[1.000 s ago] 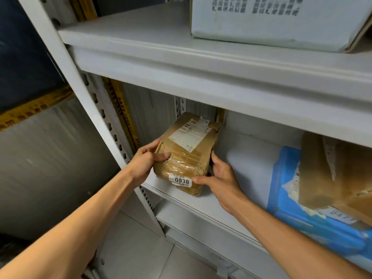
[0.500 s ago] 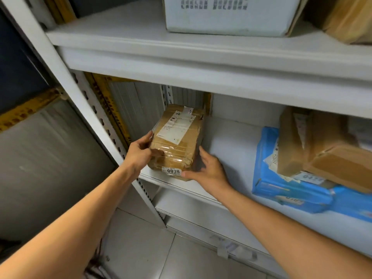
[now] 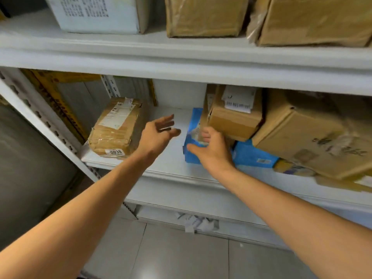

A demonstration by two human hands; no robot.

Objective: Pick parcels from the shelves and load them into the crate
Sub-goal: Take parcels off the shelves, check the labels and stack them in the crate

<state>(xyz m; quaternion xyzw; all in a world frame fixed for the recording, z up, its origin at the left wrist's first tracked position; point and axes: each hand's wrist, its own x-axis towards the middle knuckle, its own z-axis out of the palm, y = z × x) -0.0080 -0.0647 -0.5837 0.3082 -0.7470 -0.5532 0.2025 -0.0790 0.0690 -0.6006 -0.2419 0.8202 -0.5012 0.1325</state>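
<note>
Left hand: The left hand [image 3: 159, 135] is wide open with its fingers spread. It holds nothing. It hangs over the bare part of the middle shelf [image 3: 171, 166].
Right hand: The right hand [image 3: 213, 152] holds the left end of the blue parcel [image 3: 251, 156]. Its fingers curl over the top and its thumb lies on the front.
Blue parcel: It lies flat on the middle shelf, under a small brown box [image 3: 235, 121].
Taped parcel: The taped parcel [image 3: 116, 129] lies at the left end of the same shelf, just beside the left hand. No hand holds it. A white sticker [image 3: 116, 152] on its front says 0038.
Big box: A big brown box [image 3: 306, 137] sits tilted at the right, touching the small brown box.
Top shelf: The top shelf [image 3: 181, 51] holds a white box [image 3: 96, 13] and a brown carton [image 3: 205, 17] side by side.
</note>
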